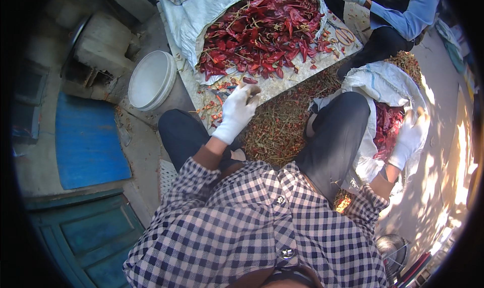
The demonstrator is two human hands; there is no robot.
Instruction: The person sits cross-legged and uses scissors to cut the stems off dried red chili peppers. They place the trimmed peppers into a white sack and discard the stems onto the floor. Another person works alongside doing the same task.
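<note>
My left hand (238, 111), in a white glove, is raised over the near edge of the low board (278, 87). A dried red chili (249, 80) shows at its fingertips; whether the fingers grip it I cannot tell. Past it, a heap of dried red chilies (261, 34) spills from a white woven sack (185, 19). My right hand (410, 137), also gloved, is over the mouth of a second white woven sack (378, 76) beside my right knee, with red chilies (387, 125) inside. Its fingers are blurred, and nothing shows held in them. Orange-handled scissors (345, 36) lie on the board's far right.
Another person (401, 19) with a gloved hand sits at the upper right. A white plastic bucket (151, 80) stands left of the board. Cut stems and chili scraps (274, 129) cover the ground between my legs. A tool with an orange handle (219, 99) lies near my left hand.
</note>
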